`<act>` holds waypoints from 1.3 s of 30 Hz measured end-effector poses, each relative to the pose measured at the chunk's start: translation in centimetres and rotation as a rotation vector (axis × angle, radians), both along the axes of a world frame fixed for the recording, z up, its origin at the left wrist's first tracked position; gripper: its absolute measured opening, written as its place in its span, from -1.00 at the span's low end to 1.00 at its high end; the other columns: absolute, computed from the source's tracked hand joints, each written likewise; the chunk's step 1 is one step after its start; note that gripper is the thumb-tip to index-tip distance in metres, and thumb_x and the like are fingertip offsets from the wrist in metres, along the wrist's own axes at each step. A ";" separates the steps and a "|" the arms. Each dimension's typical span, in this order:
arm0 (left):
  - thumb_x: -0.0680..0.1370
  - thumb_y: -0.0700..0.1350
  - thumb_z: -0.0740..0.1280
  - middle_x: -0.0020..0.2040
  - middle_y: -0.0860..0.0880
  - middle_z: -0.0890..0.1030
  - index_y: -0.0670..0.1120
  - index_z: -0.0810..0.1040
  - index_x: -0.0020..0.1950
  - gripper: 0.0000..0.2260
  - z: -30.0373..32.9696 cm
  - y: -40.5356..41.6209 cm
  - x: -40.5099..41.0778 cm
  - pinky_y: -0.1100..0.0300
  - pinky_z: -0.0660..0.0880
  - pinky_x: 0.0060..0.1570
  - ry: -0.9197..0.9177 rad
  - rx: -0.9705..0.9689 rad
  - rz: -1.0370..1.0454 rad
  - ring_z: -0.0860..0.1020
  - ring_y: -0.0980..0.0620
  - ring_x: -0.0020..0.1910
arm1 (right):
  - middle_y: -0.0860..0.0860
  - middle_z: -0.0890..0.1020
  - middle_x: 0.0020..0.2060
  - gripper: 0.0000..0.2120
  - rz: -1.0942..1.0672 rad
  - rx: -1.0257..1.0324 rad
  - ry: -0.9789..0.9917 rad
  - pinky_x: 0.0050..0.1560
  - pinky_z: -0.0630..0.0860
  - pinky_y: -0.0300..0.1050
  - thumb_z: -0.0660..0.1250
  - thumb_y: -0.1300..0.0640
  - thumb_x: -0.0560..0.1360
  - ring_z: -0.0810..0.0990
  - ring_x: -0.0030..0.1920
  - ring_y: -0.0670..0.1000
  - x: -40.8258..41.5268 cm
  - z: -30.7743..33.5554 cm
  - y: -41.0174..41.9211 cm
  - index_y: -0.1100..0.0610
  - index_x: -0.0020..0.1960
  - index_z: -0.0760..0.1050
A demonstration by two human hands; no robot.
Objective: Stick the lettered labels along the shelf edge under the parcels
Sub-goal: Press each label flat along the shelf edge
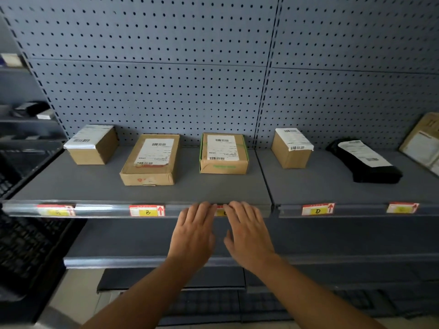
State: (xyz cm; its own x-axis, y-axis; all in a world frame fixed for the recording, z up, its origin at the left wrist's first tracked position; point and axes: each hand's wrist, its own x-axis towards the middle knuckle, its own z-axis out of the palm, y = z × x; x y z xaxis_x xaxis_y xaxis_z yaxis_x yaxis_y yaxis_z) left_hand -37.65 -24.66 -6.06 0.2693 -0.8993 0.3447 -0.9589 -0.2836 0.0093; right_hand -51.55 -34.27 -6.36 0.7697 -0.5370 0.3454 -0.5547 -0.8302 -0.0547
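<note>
The C label (221, 211) sits on the shelf edge (180, 208) under the green-taped parcel (223, 153), mostly hidden; left hand (193, 236) and right hand (247, 236) press it with straight fingers, gripping nothing; probably thin, floppy, light paper; best smoothed from the ends.

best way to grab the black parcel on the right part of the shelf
Take the black parcel across its narrow width near the front end, reaching in from the shelf edge. It lies flat and long, angled, with its front end nearest you; it looks soft, so a pinch should hold.
</note>
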 end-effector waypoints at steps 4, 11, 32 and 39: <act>0.48 -0.02 0.36 0.37 -0.06 0.42 -0.08 0.35 0.47 -0.44 0.0 -0.1 -0.8 -0.05 0.38 0.36 -0.003 -0.005 0.060 0.41 -0.08 0.31 | 0.07 0.37 0.44 -0.33 0.022 0.019 0.029 0.49 0.27 0.16 0.34 0.01 0.47 0.31 0.45 0.14 -0.2 -0.1 -0.5 0.13 0.52 0.24; 0.48 0.01 0.37 0.42 -0.07 0.39 -0.06 0.29 0.51 -0.38 -0.5 -0.3 -1.8 -0.05 0.37 0.37 0.023 0.015 0.136 0.38 -0.09 0.35 | 0.08 0.32 0.49 -0.25 0.098 0.018 0.055 0.51 0.22 0.14 0.36 -0.03 0.47 0.27 0.49 0.15 -1.2 0.2 -0.8 0.14 0.57 0.17; 0.53 0.03 0.26 0.46 -0.04 0.29 -0.07 0.18 0.54 -0.40 0.4 -12.0 -17.0 -0.06 0.22 0.48 0.070 0.009 -0.112 0.29 -0.08 0.41 | 0.07 0.48 0.37 -0.34 -0.083 -0.075 0.063 0.49 0.30 0.15 0.39 0.06 0.43 0.43 0.39 0.12 -18.3 1.0 -11.7 0.14 0.50 0.35; 0.57 0.05 0.23 0.48 -0.04 0.26 -0.07 0.13 0.57 -0.39 0.8 -14.6 -20.0 -0.08 0.15 0.51 0.036 0.060 -0.095 0.25 -0.09 0.43 | 0.08 0.52 0.33 -0.40 -0.058 -0.073 0.034 0.45 0.37 0.14 0.42 0.07 0.43 0.48 0.35 0.13 -20.4 1.2 -13.8 0.14 0.44 0.42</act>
